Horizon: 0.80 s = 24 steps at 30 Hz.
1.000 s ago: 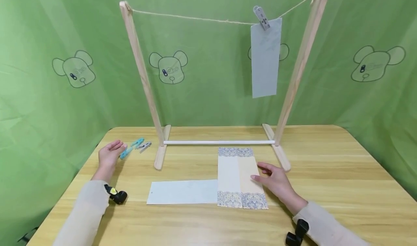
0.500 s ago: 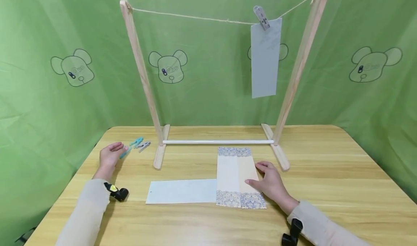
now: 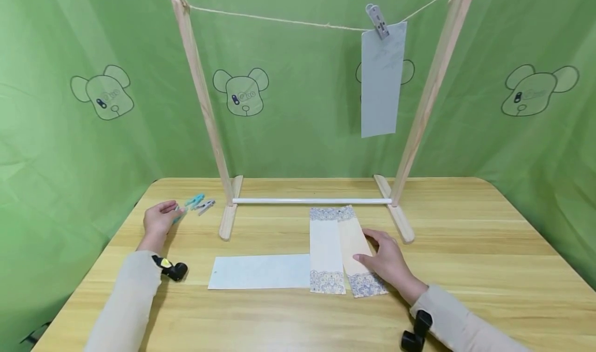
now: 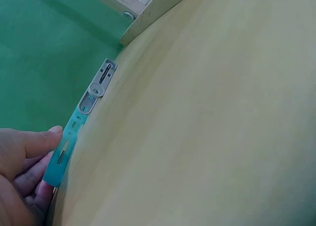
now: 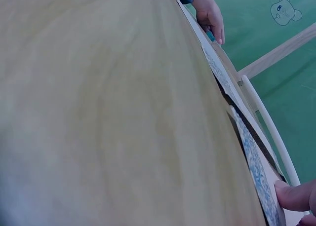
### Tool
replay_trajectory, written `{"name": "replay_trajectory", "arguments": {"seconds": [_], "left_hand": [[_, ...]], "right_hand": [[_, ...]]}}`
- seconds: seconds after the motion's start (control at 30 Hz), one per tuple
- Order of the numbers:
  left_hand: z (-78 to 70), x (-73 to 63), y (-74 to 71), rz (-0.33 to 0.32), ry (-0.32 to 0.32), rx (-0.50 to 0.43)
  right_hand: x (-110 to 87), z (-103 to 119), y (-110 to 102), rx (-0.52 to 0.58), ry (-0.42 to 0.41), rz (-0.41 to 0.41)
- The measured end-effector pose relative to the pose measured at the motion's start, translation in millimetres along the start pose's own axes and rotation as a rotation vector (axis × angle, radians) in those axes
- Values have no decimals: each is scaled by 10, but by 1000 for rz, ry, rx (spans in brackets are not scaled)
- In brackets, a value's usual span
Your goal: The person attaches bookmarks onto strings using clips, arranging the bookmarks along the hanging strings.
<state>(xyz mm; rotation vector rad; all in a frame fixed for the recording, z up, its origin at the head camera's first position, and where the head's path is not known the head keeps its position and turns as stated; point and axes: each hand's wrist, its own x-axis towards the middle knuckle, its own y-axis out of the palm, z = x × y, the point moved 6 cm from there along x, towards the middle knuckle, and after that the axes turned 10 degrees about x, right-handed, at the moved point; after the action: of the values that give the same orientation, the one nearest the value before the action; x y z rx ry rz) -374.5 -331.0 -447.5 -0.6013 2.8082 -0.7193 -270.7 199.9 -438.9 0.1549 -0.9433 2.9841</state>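
My right hand (image 3: 391, 261) grips a cream paper strip (image 3: 355, 243) with blue lace-patterned ends by its right edge, thumb on top. The strip lies slanted on the table. Beside it is a white strip (image 3: 326, 246) with the same lace ends; the two overlap or touch at the top and spread apart at the bottom. My left hand (image 3: 158, 220), at the table's left, pinches a turquoise clothespin (image 4: 63, 154) between thumb and fingers. Just beyond it lie another turquoise clothespin (image 3: 194, 201) and a grey clothespin (image 3: 205, 207).
A plain pale strip (image 3: 261, 272) lies crosswise left of the patterned ones. Behind stands a wooden frame (image 3: 205, 108) with a string (image 3: 279, 18). From the string hangs a pale blue strip (image 3: 383, 83), held by a grey clothespin (image 3: 377, 20). A green curtain (image 3: 298, 150) is behind.
My right hand has moved left onto the cream strip, whose lower end has swung right, away from the white strip. My left hand has closed in on the nearest turquoise clothespin.
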Motion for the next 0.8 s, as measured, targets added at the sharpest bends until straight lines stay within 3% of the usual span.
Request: {"name": "replay_trajectory", "arguments": {"seconds": [0.23, 0.43, 0.7, 0.8], "left_hand": [[-25, 4, 45, -3, 18, 105], [-51, 4, 76, -21, 49, 157], [-145, -73, 64, -81, 123, 379], [-178, -87, 64, -83, 125, 413]], "right_hand": [[-15, -24, -28, 114, 26, -25], [-2, -100, -118, 196, 68, -98], [10, -180, -208, 266, 138, -184], [6, -181, -254, 275, 157, -194]]}}
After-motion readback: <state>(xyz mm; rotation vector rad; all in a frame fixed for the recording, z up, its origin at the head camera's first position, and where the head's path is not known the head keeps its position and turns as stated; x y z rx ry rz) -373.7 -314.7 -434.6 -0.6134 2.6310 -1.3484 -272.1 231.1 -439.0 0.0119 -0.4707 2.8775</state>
